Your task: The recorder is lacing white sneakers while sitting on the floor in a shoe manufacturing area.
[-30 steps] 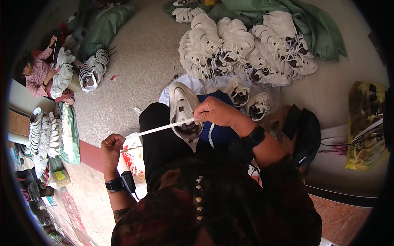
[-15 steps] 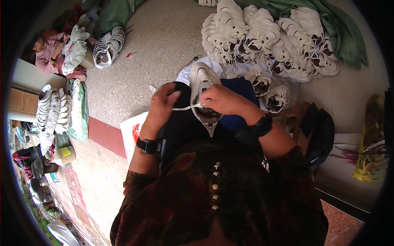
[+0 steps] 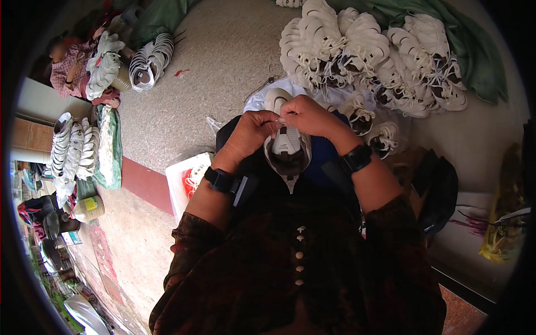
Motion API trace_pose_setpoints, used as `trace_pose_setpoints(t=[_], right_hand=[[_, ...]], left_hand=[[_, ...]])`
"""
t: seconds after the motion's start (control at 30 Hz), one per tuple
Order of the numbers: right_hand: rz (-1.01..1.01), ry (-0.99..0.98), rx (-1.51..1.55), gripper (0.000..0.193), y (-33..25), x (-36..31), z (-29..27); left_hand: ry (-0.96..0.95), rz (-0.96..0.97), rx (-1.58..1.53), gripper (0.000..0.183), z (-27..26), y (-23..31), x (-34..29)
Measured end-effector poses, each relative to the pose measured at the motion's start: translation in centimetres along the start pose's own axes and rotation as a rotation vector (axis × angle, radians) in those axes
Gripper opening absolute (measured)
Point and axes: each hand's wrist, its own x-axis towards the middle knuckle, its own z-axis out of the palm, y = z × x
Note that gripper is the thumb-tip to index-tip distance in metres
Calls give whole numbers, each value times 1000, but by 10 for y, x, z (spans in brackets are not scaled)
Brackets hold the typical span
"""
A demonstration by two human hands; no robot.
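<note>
A white shoe upper (image 3: 287, 146) with a pale tongue and dark inside rests on my lap, its toe pointing away from me. Over its front part my two hands meet. My left hand (image 3: 251, 133) is closed, thumb and forefinger pinching a white shoelace whose short visible bit lies between the fingertips. My right hand (image 3: 312, 118) pinches at the same spot, its fingertips touching those of the left. Most of the lace is hidden behind the fingers. Blue cloth (image 3: 319, 149) lies under the shoe's right side.
Stacks of white shoe uppers (image 3: 365, 47) lie ahead to the right, beside green sacking (image 3: 474, 67). More white uppers (image 3: 75, 148) stand at the left, where a co-worker (image 3: 72, 67) sits behind another stack. A white bag (image 3: 177, 181) with red and white contents is beside my left forearm.
My left hand has moved right and forward from the shoe's side to meet my right hand over the toe. The lace no longer stretches between them, and the tongue now shows.
</note>
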Motion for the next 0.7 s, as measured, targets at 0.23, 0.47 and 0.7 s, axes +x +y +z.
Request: trace_pose_setpoints(t=[0.23,0.47,0.7], right_hand=[[119,105,-131,24,60,10,9],[122,100,-344,24,60,21,15],[99,68,-404,28,71,27,21]], left_hand=[[176,-59,275,14,-17,-44,25],[218,17,503,16,-13,-57,36],[204,11,580,14,-9,-57,38]])
